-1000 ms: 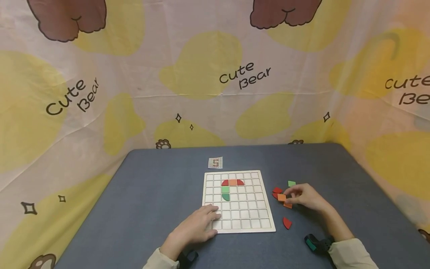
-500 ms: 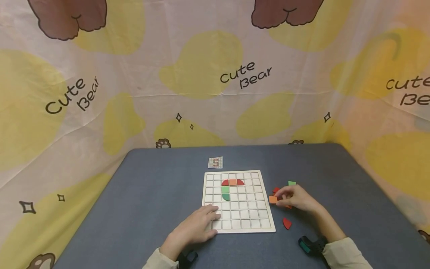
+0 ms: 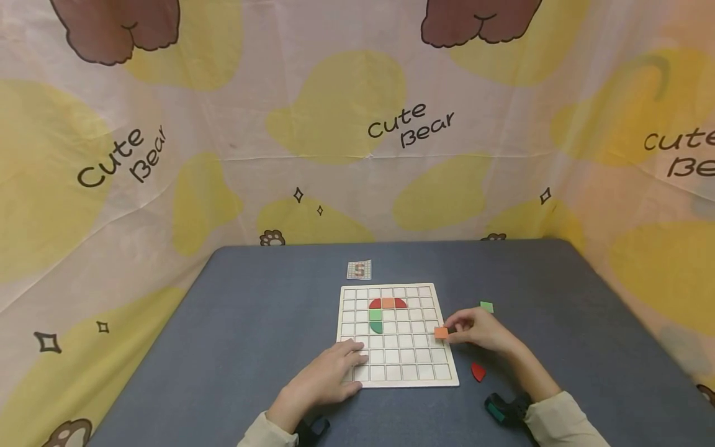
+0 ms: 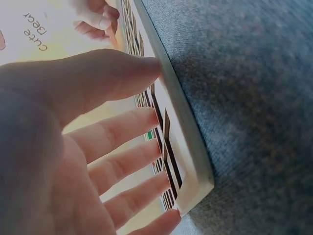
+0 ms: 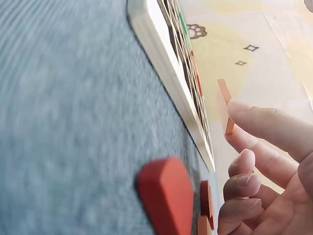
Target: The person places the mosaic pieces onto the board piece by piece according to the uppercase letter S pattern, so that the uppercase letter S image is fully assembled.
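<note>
A white grid board (image 3: 408, 357) lies on the table, holding red quarter-round tiles, one orange square, one light green square and a dark green quarter-round tile (image 3: 377, 327) toward its upper left. My left hand (image 3: 326, 375) rests on the board's lower left corner, fingers spread; the left wrist view shows the thumb and fingertips touching its edge. Between thumb and forefinger my right hand (image 3: 483, 329) pinches an orange square tile (image 3: 441, 333), held above the board's right edge. In the right wrist view that tile (image 5: 225, 105) is seen edge-on, the other fingers curled.
Right of the board lie a red quarter-round tile (image 3: 478, 372) and a light green tile (image 3: 487, 307). More red and orange pieces (image 5: 205, 205) show in the right wrist view. A small pattern card (image 3: 359, 270) lies behind the board. A printed curtain (image 3: 335, 124) surrounds the table.
My right hand has moved left with the orange tile, from beside the loose pieces to over the board's right edge. The left hand has stayed in place.
</note>
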`<action>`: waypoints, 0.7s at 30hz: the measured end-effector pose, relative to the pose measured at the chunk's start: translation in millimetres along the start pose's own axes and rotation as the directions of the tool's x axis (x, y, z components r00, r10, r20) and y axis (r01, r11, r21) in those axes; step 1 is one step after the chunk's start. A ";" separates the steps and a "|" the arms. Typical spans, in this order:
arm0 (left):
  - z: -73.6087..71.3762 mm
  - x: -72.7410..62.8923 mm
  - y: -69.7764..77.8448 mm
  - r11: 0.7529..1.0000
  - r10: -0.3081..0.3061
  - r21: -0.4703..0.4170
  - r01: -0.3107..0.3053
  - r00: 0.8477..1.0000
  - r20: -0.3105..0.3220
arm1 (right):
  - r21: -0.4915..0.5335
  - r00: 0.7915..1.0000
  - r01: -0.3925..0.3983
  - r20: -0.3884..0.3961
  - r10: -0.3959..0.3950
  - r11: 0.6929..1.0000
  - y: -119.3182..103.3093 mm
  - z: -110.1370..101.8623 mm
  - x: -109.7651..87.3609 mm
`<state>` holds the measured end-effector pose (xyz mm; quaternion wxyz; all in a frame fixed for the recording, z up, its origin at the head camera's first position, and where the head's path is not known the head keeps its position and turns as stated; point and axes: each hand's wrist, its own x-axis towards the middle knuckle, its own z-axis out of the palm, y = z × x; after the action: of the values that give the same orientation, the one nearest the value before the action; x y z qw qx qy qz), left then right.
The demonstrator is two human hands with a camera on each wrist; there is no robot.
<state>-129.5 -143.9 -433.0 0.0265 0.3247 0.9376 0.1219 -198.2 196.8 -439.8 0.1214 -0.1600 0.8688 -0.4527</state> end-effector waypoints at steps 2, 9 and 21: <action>0.5 -0.2 -0.5 1.000 0.005 -0.002 -0.005 1.000 -0.005 | -0.001 1.000 -0.007 -0.001 0.007 1.000 -1.6 2.0 1.1; -0.6 -0.6 0.6 1.000 -0.006 0.000 0.006 1.000 0.007 | -0.007 0.999 0.049 -0.005 -0.049 0.999 -6.0 7.1 5.9; -2.1 -0.8 3.0 1.000 -0.026 0.002 0.026 0.999 0.030 | 0.001 0.998 0.047 -0.044 -0.047 0.999 -13.5 20.0 12.5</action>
<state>-127.3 -142.5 -430.3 0.0420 0.3145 0.9412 0.1157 -200.3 169.7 -440.7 0.0919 -0.1701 0.8668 -0.4596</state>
